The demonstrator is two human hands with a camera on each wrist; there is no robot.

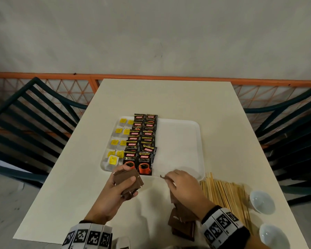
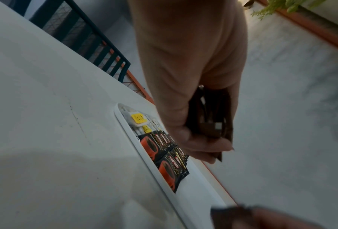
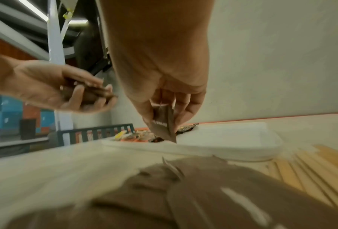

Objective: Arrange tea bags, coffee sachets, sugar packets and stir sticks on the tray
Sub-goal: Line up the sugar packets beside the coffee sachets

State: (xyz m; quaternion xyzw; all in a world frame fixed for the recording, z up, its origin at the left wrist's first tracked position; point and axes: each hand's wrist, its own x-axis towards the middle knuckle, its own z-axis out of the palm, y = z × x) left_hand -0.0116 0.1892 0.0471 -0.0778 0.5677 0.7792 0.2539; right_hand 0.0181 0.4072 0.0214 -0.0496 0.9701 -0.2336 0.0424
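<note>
The chief risk, as I judge it, lies with the white tray (image 1: 183, 139): its near rim sits right under both hands, and a packet set down half over that rim could slide back onto the cream table (image 1: 169, 97), while a knock from either wrist could shove the neat rows out of line. The tray holds 2 columns of tea bags (image 1: 119, 139) with yellow tags along its left side and 2 overlapping columns of black Kopiko coffee sachets (image 1: 142, 141) just beside them; its right half is bare and looks meant for what remains. The left hand (image 1: 118, 191) grips a fanned stack of brown sugar packets (image 1: 130, 181) between thumb and curled fingers, and that loose fan could slip and scatter over the coffee sachets below it. The right hand (image 1: 182, 184) pinches 1 brown packet (image 3: 164, 124) by its upper edge above the tray's near rim, so a light pinch could let it twist or drop crooked. More brown packets (image 1: 181, 221) lie heaped on the table near the right wrist, and the wooden stir sticks (image 1: 226, 194) lie spread just right of them, off the tray; a sweeping forearm could roll them toward the 2 small white bowls (image 1: 262, 202), whose contents, if any, I cannot make out.
</note>
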